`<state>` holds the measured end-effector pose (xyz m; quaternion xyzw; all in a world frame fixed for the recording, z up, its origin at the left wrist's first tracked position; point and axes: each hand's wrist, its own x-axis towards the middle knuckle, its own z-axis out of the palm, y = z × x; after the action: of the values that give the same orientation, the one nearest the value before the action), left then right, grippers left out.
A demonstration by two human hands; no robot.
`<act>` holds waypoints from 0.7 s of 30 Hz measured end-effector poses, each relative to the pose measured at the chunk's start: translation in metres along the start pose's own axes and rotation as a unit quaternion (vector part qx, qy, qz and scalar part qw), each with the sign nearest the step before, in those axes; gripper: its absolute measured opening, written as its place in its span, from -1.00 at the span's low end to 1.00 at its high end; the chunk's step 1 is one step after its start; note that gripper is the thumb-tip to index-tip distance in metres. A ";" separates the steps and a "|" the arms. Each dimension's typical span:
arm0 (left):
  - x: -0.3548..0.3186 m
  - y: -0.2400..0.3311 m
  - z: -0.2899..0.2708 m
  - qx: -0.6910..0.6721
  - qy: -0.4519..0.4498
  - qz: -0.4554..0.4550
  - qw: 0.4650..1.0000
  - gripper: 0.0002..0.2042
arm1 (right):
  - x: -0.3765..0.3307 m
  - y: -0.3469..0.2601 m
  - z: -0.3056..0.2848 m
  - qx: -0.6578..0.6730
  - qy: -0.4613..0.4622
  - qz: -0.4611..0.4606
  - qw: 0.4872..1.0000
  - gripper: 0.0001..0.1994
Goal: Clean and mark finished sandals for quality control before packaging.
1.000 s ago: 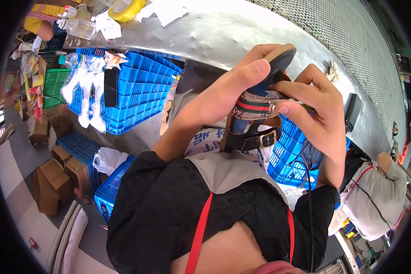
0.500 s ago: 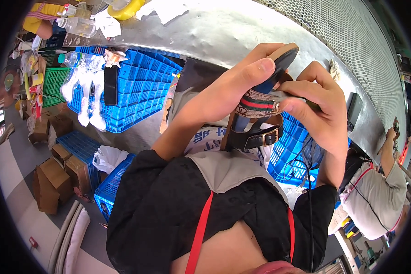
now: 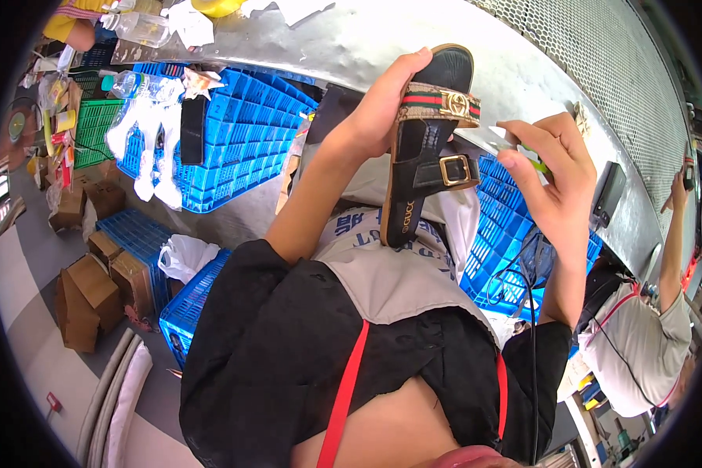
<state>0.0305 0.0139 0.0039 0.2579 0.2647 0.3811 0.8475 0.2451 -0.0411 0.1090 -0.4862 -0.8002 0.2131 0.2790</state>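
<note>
My left hand grips a sandal by its toe end and holds it upright over my lap. The sandal has a black sole, a beige strap with a green and red stripe and a gold clasp, and a black strap with a gold buckle. My right hand is just to the right of the sandal, apart from it, with its fingers pinched on a small green and white object. I cannot tell what that object is.
A metal table runs across the top, with a plastic bottle and a black device on it. Blue crates stand below it, cardboard boxes on the floor at left. A person in a white shirt works at right.
Both hands were wrapped around the sandal before. My right hand has come off it and moved right, and the sandal now stands upright in my left hand alone.
</note>
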 end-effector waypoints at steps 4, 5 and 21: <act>0.004 -0.005 -0.015 -0.064 -0.032 -0.015 0.997 -0.42 | -0.001 0.016 0.014 -0.049 0.032 -0.048 0.997 -0.69; 0.005 -0.006 -0.014 -0.065 -0.032 -0.015 0.997 -0.42 | 0.000 0.017 0.017 -0.089 0.030 -0.064 0.994 -0.67; 0.015 -0.004 0.013 -0.075 -0.034 -0.041 0.996 -0.54 | 0.021 0.019 0.031 -0.152 0.073 -0.197 0.966 -0.61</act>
<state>0.0494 0.0203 0.0064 0.1953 0.2165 0.3553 0.8881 0.2295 -0.0160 0.0788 -0.3700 -0.8807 -0.0059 0.2958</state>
